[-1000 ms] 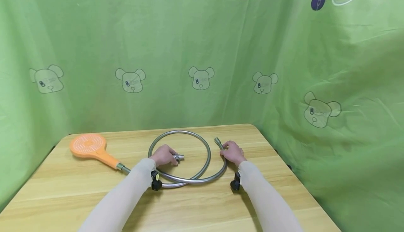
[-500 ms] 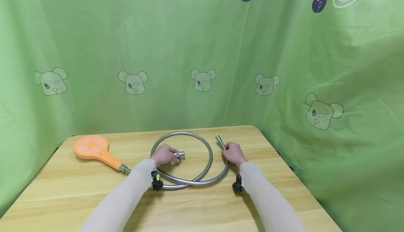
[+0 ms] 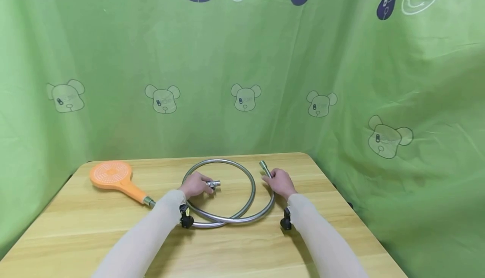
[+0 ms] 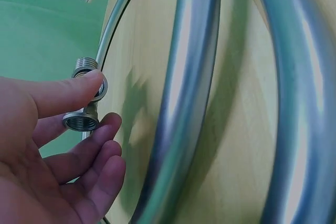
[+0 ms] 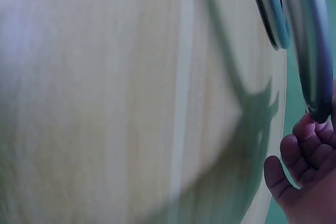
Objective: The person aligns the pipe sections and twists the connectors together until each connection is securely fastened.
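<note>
In the head view my left hand (image 3: 195, 185) pinches a small chrome tee fitting (image 3: 214, 184) above the table, inside the loop of the hose. Threads and an open socket show on the tee fitting (image 4: 83, 120) in the left wrist view, between thumb and fingers. My right hand (image 3: 281, 183) grips the silver shower hose (image 3: 254, 189) just below its free end, whose metal connector (image 3: 263, 165) points up and away. The hose's other end runs under the left forearm to an orange shower head (image 3: 111, 174). In the right wrist view, fingers (image 5: 315, 148) curl by the hose (image 5: 315, 51).
The light wooden table (image 3: 242, 252) bears the looped hose and the shower head, which lies at the back left with its spray face up. A green curtain (image 3: 208, 131) with bear prints hangs close behind and along the sides of the table.
Both hands have risen slightly, the left with the tee fitting and the right with the hose end. The head view has shifted a little; the shower head stays on the table.
</note>
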{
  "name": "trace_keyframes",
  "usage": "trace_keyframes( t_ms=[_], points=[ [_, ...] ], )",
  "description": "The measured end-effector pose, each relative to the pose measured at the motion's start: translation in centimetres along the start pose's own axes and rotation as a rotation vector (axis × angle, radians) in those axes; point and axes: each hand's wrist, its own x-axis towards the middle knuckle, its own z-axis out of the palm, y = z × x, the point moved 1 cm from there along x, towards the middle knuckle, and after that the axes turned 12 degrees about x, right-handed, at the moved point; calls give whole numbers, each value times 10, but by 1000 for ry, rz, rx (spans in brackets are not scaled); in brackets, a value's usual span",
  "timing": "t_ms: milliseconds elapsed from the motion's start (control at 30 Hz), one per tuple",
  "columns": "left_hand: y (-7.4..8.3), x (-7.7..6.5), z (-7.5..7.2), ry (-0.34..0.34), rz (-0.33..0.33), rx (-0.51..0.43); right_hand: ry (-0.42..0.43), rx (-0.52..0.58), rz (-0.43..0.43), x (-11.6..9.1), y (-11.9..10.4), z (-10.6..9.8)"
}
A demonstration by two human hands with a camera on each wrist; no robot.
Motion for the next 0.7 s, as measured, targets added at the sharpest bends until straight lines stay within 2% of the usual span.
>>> trace_keyframes(
  t_ms=[167,367,700],
  points=[
    [-1,-2,-3,11,10,14,5,-6,-21,0,-3,-1],
    [-2,-3,-6,16,19,-34,-6,8,-54,0,-4,-3],
    [-1,-4,-8,16,22,-55,-26,101,-27,1,-10,-3]
  ],
)
